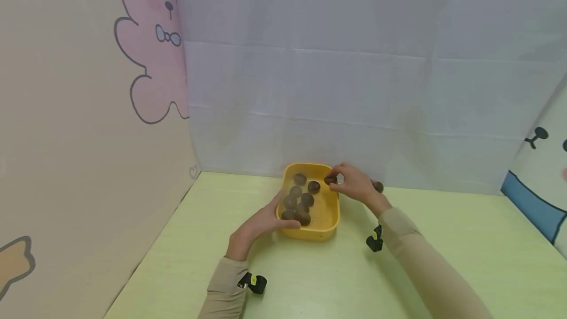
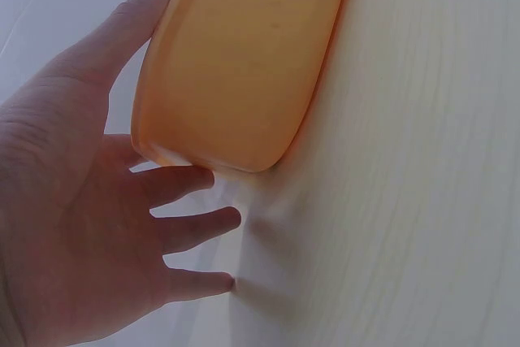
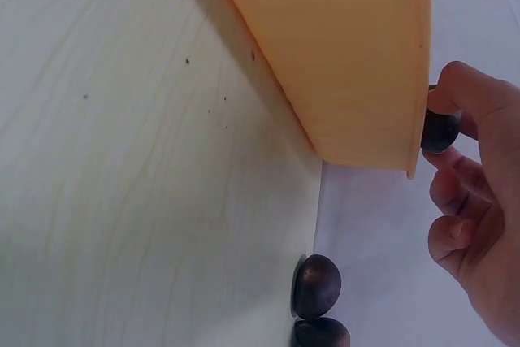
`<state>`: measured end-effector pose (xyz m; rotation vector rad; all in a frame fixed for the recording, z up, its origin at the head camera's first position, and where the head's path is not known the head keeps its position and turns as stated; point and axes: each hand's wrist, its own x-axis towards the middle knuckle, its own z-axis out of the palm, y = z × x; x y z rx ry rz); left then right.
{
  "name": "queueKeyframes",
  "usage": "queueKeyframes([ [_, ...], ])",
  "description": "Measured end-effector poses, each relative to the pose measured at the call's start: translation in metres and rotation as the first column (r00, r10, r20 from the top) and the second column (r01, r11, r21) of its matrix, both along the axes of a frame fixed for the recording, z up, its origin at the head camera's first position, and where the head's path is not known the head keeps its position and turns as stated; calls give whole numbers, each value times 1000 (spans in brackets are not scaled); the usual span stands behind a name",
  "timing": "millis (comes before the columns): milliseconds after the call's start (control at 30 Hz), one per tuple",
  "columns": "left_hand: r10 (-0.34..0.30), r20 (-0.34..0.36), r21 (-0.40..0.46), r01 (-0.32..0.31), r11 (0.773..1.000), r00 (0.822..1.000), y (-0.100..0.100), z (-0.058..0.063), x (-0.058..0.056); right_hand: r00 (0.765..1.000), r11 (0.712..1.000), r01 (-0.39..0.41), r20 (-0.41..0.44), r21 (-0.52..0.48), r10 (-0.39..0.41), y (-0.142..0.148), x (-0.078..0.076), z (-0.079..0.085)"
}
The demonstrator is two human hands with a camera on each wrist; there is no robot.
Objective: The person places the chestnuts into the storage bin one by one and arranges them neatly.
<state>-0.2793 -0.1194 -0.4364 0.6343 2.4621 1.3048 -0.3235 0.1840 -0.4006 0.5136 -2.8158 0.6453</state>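
A yellow plastic box stands on the table with several dark brown, rounded chestnuts in it, mostly toward its left side. At the box's near left corner is my left hand, its thumb lying along the near rim. In the left wrist view, its other fingers are straight and spread, and some touch the box's wall. My right hand pinches one chestnut between thumb and fingers at the far right rim. Whether that chestnut touches the box cannot be told.
Right of the box, two loose chestnuts lie on the table by the back wall; the head view shows them partly behind my right hand. Pale cloth hangs close behind the box. A printed side wall borders the table's left edge.
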Motion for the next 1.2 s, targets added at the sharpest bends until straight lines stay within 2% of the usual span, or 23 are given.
queueKeyframes([
  [367,-3,11,13,3,1000,1000,-1,3,2,993,989,-69,105,130,55,-13,-16,-1],
  [500,-14,9,16,14,1000,1000,-1,3,1,986,983,-76,156,167,50,-15,-20,-2],
  [600,-19,-1,16,19,1000,1000,-1,1,0,986,980,-64,162,187,34,-17,-22,-3],
  [800,-19,-7,17,20,1000,1000,-1,1,1,997,985,-34,80,167,20,-16,-20,-1],
  [1067,-19,-6,8,19,1000,1000,0,2,2,1000,999,2,-28,42,-1,1,-12,0],
  [1200,-11,1,-2,11,1000,1000,-2,4,3,998,999,38,-45,8,-38,11,-7,2],
])
